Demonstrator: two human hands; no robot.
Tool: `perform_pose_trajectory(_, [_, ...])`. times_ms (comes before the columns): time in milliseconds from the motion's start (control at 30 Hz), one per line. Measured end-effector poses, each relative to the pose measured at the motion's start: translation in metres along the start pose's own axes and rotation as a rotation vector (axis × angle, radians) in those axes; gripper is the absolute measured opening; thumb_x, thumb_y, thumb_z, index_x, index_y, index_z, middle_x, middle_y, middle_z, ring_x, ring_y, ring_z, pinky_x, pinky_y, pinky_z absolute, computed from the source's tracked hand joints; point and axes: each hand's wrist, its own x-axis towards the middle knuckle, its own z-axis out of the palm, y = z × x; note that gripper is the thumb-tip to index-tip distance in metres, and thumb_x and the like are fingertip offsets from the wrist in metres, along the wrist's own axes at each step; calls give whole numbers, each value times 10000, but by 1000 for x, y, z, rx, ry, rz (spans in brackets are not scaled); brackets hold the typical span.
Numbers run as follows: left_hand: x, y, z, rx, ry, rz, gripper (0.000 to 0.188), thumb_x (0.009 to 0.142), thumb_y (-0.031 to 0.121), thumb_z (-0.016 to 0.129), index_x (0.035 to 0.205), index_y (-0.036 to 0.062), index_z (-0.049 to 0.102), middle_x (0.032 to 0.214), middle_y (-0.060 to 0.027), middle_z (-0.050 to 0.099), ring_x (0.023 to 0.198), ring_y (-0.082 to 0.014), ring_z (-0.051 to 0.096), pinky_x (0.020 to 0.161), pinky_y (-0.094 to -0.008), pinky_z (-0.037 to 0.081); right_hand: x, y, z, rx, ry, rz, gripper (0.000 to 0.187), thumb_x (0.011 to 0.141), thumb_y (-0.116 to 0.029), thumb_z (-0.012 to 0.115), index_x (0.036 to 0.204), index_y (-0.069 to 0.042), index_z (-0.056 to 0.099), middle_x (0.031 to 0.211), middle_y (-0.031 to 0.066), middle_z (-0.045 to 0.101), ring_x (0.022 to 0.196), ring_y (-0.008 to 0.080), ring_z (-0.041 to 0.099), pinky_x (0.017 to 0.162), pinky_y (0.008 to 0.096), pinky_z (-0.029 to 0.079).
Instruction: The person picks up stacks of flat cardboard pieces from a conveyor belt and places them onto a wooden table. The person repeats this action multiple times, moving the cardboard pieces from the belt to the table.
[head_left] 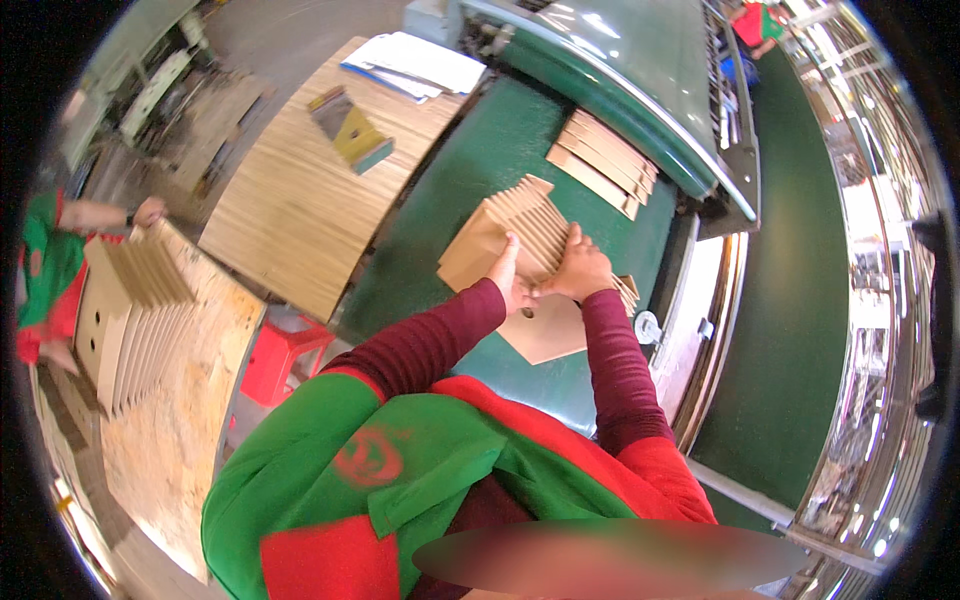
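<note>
In front of me, above a green conveyor belt [440, 215], both my hands grip a fanned stack of folded brown cardboard pieces [515, 225]. My left hand [512, 277] has its thumb up along the near face of the stack. At the stack's right edge my right hand [580, 268] is wrapped round the cardboard, its fingers partly hidden. The two hands almost meet at the stack's lower corner. Just below them another flat brown cardboard piece [545, 335] with a small dark hole lies on the belt, partly covered by my hands and arms.
Several overlapping cardboard pieces [603, 165] lie on the belt by a machine roller [600, 95]. Left, a wooden table [290, 190] carries papers [415, 62] and a yellow-grey box [350, 128]. A person [50, 270] handles a cardboard stack [135, 320] beside a red stool [280, 360].
</note>
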Motion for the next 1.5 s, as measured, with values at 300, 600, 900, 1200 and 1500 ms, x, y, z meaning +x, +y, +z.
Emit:
perform_pose_trajectory(300, [-61, -5, -118, 386, 45, 54, 730, 877, 561, 508, 1402, 77, 354, 1443, -178, 375, 1269, -362, 430, 1048, -585, 272, -27, -32, 0, 189, -148, 282, 605, 469, -352, 820, 964, -56, 639, 903, 171, 691, 883, 315, 671, 772, 389, 529])
perform_pose_trajectory(600, [-329, 36, -352, 504, 502, 636, 420, 895, 310, 593, 1231, 59, 549, 1048, -74, 636, 880, -204, 628, 831, -380, 487, -146, -126, -17, 1358, 231, 304, 476, 588, 34, 643, 1044, 117, 532, 864, 195, 655, 720, 276, 659, 715, 372, 560])
perform_pose_trajectory(900, [-612, 51, -453, 82, 950, 1830, 163, 930, 139, 557, 1024, 23, 625, 930, -36, 648, 795, -94, 578, 700, -234, 444, -188, -452, -57, 2395, 52, -162, 475, 934, -356, 456, 1299, -55, 496, 1261, 102, 565, 1139, 260, 556, 981, 418, 445])
perform_pose_trajectory(1200, [-688, 66, -498, -110, 961, 1875, 153, 928, 124, 565, 1031, 19, 607, 933, -50, 651, 750, -90, 574, 644, -220, 441, -211, -756, -124, 2519, -298, -331, 425, 846, -228, 639, 1214, -42, 535, 1198, 92, 580, 1117, 233, 545, 974, 398, 429])
perform_pose_trajectory(1500, [-650, -27, -562, -145, 1098, 1451, 145, 914, 147, 583, 989, 35, 636, 897, -51, 662, 729, -112, 598, 630, -236, 448, -197, -849, -37, 2530, -328, 49, 466, 820, -185, 687, 1215, -18, 505, 1190, 96, 566, 1097, 250, 541, 912, 429, 460])
